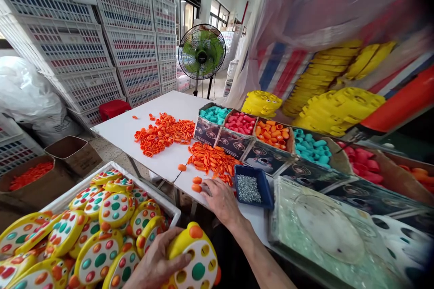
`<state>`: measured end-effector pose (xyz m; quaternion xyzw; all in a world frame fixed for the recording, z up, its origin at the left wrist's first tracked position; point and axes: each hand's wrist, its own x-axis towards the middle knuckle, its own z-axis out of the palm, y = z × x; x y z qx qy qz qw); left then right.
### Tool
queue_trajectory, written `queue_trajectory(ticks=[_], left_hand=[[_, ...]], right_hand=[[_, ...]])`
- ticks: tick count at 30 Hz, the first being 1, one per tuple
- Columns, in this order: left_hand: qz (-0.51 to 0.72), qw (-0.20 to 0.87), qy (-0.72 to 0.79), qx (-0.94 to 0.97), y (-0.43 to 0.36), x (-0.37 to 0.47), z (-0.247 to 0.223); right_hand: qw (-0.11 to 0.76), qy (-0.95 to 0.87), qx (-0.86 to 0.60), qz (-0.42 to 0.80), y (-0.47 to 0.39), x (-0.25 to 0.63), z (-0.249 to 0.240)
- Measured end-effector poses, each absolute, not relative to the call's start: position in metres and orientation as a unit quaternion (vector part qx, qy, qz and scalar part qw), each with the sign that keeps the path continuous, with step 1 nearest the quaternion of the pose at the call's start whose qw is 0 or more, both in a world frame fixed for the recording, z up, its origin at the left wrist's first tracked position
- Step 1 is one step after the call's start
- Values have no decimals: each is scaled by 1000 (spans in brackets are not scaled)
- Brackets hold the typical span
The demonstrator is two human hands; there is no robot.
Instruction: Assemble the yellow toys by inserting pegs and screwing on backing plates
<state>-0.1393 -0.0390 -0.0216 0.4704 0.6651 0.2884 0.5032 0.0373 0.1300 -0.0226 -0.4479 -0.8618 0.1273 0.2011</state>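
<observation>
Fingers of the left hand grip one yellow toy — right hand (hold unclear) sits by two orange pieces.

The yellow toy is gripped in the left hand, tilted so its white face looks upward. A round teal button fills the hole in the middle; several round holes around it stand unfilled, with yellow showing inside. An orange knob sits at the toy's twelve o'clock. Beyond it, also toward twelve, two smooth oval orange caps lie close together on the white tabletop, just beside the right hand. A single orange cap rests at their eleven o'clock.
</observation>
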Motion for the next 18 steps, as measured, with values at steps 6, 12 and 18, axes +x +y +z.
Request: queue_trajectory(ticks=[6,12,18], left_hand=[[313,499,672,449,-43,-136,-27],[310,503,663,461,-45,-139,-22],[309,554,617,466,-42,-138,-8]], right_hand=[[224,-847,-465,130,130,37,-23],[226,-848,-459,140,136,28,-23],[228,-846,-458,150,140,22,-27]])
